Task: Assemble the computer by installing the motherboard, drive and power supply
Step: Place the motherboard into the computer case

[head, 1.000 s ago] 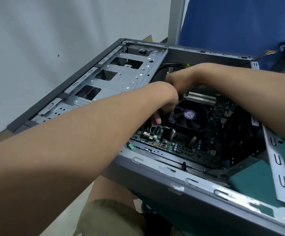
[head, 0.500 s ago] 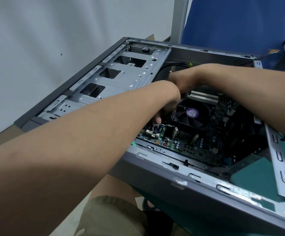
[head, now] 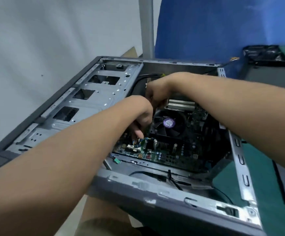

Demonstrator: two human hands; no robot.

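Hands inside the case [head: 155, 188]
By the fan [head: 169, 124], left hand [head: 141, 116] and right hand [head: 157, 92] curl; what either grip holds, I cannot tell.

Left hand [head: 142, 113] just beside right hand [head: 157, 94]

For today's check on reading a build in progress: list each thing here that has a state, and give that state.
computer case: lying on its side, side panel off.
motherboard: inside the case.
cooler fan: mounted on the motherboard.
left hand: fingers curled, pointing down beside the fan.
right hand: fingers curled at the board's far edge; hold hidden.
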